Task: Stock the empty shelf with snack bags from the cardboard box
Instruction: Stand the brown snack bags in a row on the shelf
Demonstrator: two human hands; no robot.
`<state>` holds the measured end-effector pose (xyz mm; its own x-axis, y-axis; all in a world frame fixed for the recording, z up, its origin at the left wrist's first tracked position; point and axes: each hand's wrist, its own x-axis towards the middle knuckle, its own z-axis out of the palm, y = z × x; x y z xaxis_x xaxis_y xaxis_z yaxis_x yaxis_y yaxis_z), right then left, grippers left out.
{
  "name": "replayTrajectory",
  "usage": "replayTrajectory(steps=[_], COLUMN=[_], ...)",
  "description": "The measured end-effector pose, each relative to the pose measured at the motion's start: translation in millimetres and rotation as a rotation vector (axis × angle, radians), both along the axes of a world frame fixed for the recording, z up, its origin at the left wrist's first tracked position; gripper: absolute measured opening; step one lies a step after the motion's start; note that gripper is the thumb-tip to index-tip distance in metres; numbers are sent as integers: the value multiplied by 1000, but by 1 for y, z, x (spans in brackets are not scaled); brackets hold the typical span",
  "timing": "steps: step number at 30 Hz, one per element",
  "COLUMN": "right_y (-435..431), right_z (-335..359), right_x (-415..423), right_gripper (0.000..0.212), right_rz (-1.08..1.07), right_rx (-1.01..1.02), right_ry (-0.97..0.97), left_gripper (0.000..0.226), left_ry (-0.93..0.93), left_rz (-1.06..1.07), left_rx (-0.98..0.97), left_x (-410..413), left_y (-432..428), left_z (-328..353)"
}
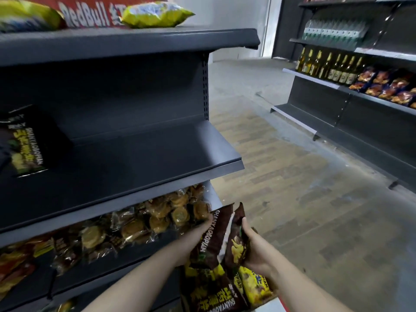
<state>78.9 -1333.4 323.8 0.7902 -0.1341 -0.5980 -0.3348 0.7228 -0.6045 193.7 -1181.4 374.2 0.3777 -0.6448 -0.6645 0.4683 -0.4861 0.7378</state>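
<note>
- Shop aisle with a grey, patchy floor (292, 176); dark metal shelving stands on both sides.
- On the left unit, the middle shelf (146, 158) is nearly bare. One dark snack bag (27, 145) with yellow print leans at its far left end, partly cut off by the frame edge.
- Yellow-green bags (155, 14) lie on the shelf above, and clear-wrapped round cakes (157, 219) fill the shelf below.
- Low in the view, off the right end of the cake shelf, both hands hold bags well below the bare shelf.
- The left hand (195, 242) clasps a brown bag (212, 237) along its left edge. Its fingers are mostly hidden behind the pack.
- The right hand (255, 253) grips a second brown bag (236, 246), with the thumb laid on its front and the fingers wrapped behind.
- The two bags touch and stand roughly upright, side by side.
- Just under the hands lies a pile of more bags (213, 289), brown and yellow.
- Across the aisle, bottles (326, 68) stand in a row beside orange-and-blue packets (387, 86).
</note>
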Motion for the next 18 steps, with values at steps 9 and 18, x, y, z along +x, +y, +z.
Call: replayTrajectory(steps=[9,18], right_y=[29,38], right_z=[35,67], right_x=[21,34], right_gripper=[88,80], right_rz=[56,105], right_rx=[128,-116], right_ry=[-99,-155], left_gripper=[71,35], left_ry=[-382,-973], left_rz=[37,146], left_rx=[-17,28], left_x=[-10,6], left_y=[-1,8], left_z=[38,69])
